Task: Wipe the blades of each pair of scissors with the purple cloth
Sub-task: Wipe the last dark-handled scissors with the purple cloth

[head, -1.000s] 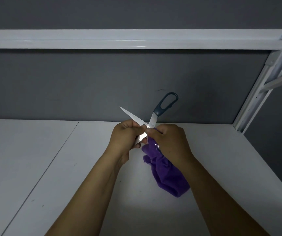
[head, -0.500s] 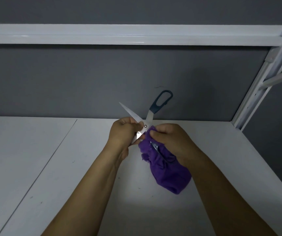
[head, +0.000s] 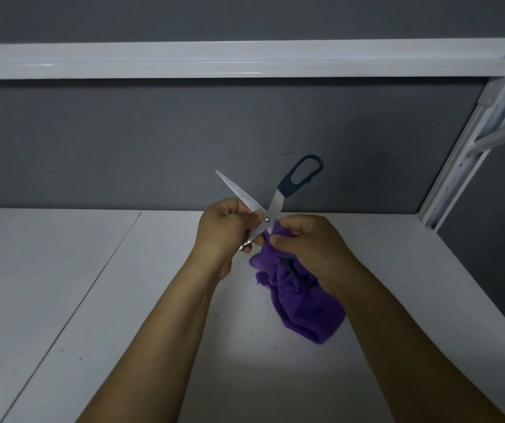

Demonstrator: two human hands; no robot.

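One pair of scissors [head: 271, 206] sits gripped in my left hand [head: 227, 227], blades apart. My right hand [head: 309, 245] pinches the purple cloth [head: 306, 312].

Scissors [head: 271, 209]: 2nd handle prob. buried in purple cloth [head: 306, 315]; lower blade behind left hand [head: 223, 230].

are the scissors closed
No, the scissors are spread open, with one blade pointing up and left and a dark handle loop sticking up to the right.

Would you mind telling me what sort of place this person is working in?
Probably a plain workbench bay or shelving unit: a white tabletop, a grey back panel, and a white metal crossbar and slotted upright.
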